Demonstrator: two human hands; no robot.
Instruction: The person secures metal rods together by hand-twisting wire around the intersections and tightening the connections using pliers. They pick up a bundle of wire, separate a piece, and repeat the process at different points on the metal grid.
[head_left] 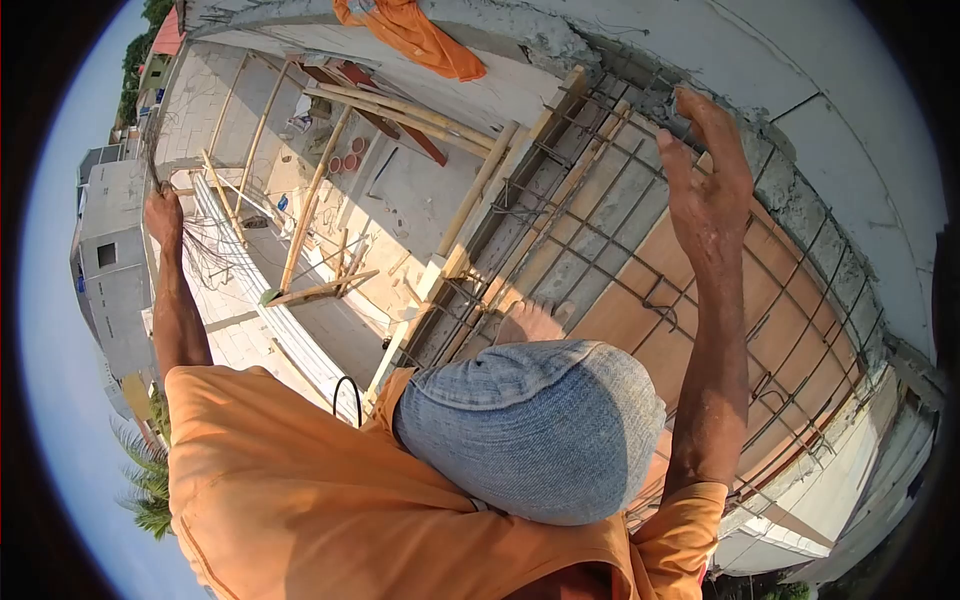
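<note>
My left hand (163,215) is raised at the far left, its fingers closed around a bundle of thin tie wires (208,243) whose ends fan out beside it. My right hand (712,185) hovers near the upper end of the rebar grid (645,225), close to the broken concrete edge. Its thumb and fingers are curved and apart, with nothing visible between them. Rusty bars cross over plywood boards (640,310) beneath my right arm. A denim-covered knee (530,430) bends in the middle, and a bare foot (530,322) rests by the bars.
Timber formwork (440,270) lines the left edge of the grid, with a drop to a lower floor (400,210) holding wooden poles (315,200) and several round pots (345,160). An orange cloth (420,35) hangs over the wall. Rough concrete (850,290) borders the right side.
</note>
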